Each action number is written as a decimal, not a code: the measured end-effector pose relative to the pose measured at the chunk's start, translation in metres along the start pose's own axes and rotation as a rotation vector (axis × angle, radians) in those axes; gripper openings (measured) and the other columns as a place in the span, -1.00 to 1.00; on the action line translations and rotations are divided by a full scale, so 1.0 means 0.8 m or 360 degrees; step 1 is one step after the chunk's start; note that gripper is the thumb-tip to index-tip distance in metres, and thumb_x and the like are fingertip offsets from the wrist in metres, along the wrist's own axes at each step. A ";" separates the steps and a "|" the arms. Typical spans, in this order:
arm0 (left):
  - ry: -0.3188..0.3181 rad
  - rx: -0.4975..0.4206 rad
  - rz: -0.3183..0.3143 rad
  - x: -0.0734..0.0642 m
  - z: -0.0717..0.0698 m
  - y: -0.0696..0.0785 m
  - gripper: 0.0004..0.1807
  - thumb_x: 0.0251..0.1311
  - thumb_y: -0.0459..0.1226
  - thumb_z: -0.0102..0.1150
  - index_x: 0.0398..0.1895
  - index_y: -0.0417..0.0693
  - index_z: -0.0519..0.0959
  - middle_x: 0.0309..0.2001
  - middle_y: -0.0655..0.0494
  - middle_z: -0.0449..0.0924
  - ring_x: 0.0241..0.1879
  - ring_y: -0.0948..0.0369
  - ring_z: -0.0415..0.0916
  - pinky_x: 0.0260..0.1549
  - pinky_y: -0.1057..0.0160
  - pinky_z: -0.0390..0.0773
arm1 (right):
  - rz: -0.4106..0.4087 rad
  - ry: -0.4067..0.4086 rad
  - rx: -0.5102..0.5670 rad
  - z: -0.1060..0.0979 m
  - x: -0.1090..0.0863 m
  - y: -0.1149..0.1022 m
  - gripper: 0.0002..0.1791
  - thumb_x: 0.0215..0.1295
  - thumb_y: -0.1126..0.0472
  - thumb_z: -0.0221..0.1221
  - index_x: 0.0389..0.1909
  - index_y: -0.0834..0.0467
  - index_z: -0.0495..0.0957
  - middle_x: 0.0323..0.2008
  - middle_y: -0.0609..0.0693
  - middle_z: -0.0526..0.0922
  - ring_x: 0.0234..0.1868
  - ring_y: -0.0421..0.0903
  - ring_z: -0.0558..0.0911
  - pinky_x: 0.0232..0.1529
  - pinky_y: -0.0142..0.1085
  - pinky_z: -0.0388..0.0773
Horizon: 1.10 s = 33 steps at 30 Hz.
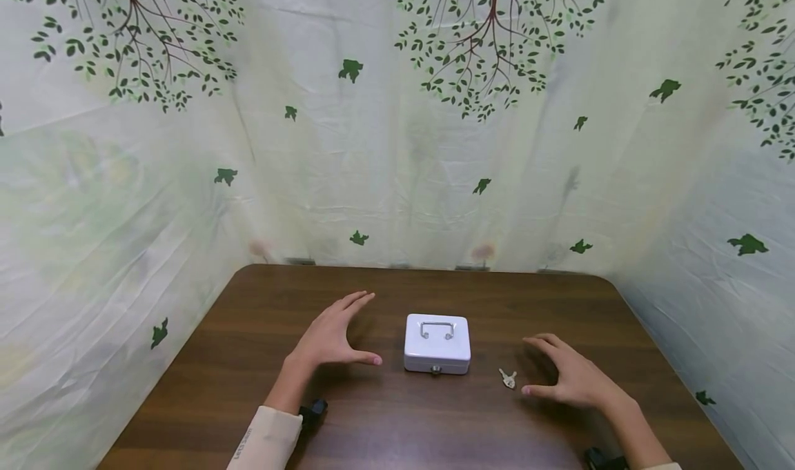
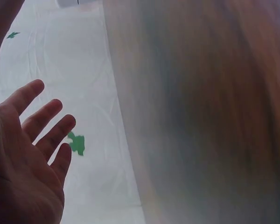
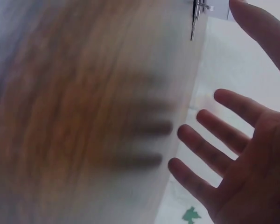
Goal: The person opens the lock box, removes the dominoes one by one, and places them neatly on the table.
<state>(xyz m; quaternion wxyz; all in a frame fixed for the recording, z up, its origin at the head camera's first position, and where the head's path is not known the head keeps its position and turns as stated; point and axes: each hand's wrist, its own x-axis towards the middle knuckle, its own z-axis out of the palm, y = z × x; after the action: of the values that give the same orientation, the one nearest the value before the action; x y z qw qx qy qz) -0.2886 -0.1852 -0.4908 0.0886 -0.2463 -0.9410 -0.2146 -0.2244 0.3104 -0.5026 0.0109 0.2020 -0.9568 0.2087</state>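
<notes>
A: Where are we finding the glossy white rectangular box with the silver carrying handle?

B: We're seeing it sitting upright, lid down, on the brown wood-grain surface, its silver lock facing our side.

A: And how are we finding the hands?

B: We're watching the left hand hovering left of the box and the right hand hovering right of it, both released, fingers extending, thumbs spreading apart.

A: Are we noticing the small silvery metal keys?

B: Yes, they're lying right of the box, between it and the right hand.
</notes>
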 end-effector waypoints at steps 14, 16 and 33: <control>-0.0044 -0.0048 0.0043 0.011 0.016 0.017 0.40 -0.41 0.65 0.31 0.63 0.49 0.06 0.61 0.27 0.12 0.55 0.04 0.21 0.35 -0.24 0.41 | -0.0031 -0.0075 -0.0038 0.007 0.012 -0.018 -0.08 0.04 -0.43 0.40 0.30 0.09 0.55 0.16 0.03 0.58 0.20 0.12 0.57 0.05 0.13 0.60; -0.0062 -0.0061 0.0039 0.012 0.016 0.018 0.40 -0.41 0.65 0.32 0.63 0.50 0.05 0.62 0.26 0.12 0.55 0.05 0.20 0.36 -0.24 0.41 | -0.0032 -0.0069 -0.0042 0.008 0.013 -0.022 -0.10 0.04 -0.44 0.40 0.28 0.08 0.57 0.15 0.01 0.58 0.20 0.11 0.57 0.07 0.12 0.60; -0.0134 -0.0133 0.0111 0.023 0.033 0.028 0.32 -0.31 0.56 0.40 0.62 0.49 0.11 0.61 0.21 0.16 0.54 0.04 0.21 0.35 -0.26 0.40 | 0.0054 -0.0053 -0.0021 0.020 0.022 -0.033 -0.34 0.03 -0.36 0.47 0.07 -0.07 0.70 -0.03 -0.16 0.59 0.01 -0.09 0.58 -0.07 -0.05 0.60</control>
<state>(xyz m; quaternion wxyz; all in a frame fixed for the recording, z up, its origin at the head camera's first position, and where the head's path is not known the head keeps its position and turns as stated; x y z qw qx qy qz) -0.2948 -0.1479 -0.5016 0.0460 -0.2914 -0.9249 -0.2397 -0.2290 0.2755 -0.5054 -0.0072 0.1890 -0.9616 0.1991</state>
